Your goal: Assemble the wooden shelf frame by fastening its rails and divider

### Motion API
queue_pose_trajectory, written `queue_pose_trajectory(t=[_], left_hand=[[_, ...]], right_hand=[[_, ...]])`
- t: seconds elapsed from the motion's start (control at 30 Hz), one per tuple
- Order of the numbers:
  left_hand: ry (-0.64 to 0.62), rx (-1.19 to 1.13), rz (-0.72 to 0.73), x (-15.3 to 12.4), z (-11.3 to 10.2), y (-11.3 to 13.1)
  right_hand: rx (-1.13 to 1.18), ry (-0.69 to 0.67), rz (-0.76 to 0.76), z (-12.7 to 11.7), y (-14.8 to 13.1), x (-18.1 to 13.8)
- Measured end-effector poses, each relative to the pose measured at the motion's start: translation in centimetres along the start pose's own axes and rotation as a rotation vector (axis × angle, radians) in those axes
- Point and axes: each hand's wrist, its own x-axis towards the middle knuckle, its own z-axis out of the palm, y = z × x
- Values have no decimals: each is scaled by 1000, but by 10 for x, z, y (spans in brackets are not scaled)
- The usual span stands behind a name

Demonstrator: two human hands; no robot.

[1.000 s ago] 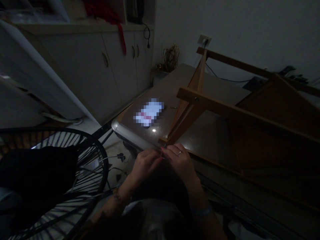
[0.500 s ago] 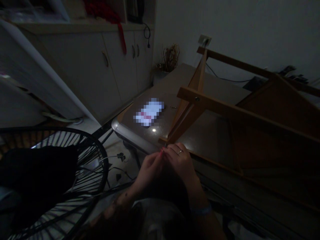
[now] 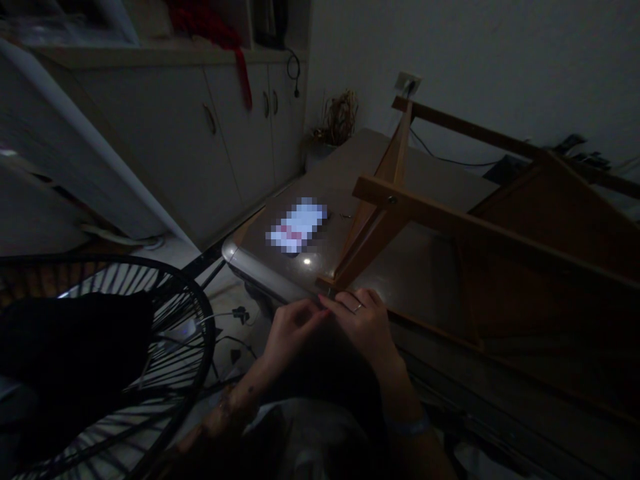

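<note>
A wooden furniture frame (image 3: 450,217) lies tilted on the table (image 3: 280,250), its near crosspiece end just above my hands. My right hand (image 3: 364,323), wearing a ring, is closed at that end, with thumb and index finger pinched toward a tiny metal part (image 3: 331,291) at the wood. My left hand (image 3: 293,328) is beside it on the left, thumb and fingertips pinched together close to the right hand's fingertips. Whatever either hand grips is too small and dark to make out. Small screw-like pieces (image 3: 346,215) lie on the table behind the frame's leg.
A lit phone (image 3: 299,225) with a blurred screen lies left of the frame. On the left stands a black corded chair (image 3: 200,313) with dark cloth on it. Cables and a plug (image 3: 241,313) are on the floor. Cabinets (image 3: 175,127) and a dried plant (image 3: 343,117) stand behind.
My left hand has shifted slightly left, its fingertips drawing back from the frame's end. The right hand's fingers have moved a little; the frame and phone stay put.
</note>
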Motion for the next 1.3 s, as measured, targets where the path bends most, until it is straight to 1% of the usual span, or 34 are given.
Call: queue_pose_trajectory(t=[0.1, 0.17, 0.3, 0.43, 0.5, 0.63, 0.73, 0.83, 0.9, 0.97, 1.07, 1.2, 1.3], left_hand=[[65, 7, 13, 0, 1, 0], [76, 5, 19, -2, 3, 0], [-11, -77, 5, -7, 8, 1], [-105, -306, -163, -9, 14, 1], [-139, -376, -226, -8, 16, 2], [-133, -447, -253, -6, 19, 1], [-112, -567, -266, -8, 22, -1], [-140, -724, -314, -11, 25, -5], [-161, -774, -335, -11, 26, -9], [-148, -737, -324, -10, 25, -12], [-121, -560, -259, -7, 19, -10], [-41, -244, -114, -4, 9, 1], [9, -55, -9, -3, 3, 5]], right_hand=[[-5, 21, 14, 2, -2, 1], [3, 28, 34, 3, -3, 2], [11, 51, 69, 3, -5, 4], [4, 60, 89, 4, -6, 8], [4, 64, 90, 4, -6, 9], [13, 74, 104, 4, -6, 9], [4, 88, 106, 4, -7, 8], [-7, 103, 109, 5, -7, 8], [-16, 91, 115, 6, -7, 8], [-12, 77, 115, 7, -6, 8], [41, 55, 105, 6, -4, 7], [91, 12, 65, 3, -3, 3], [91, 10, 33, 2, -3, 2]])
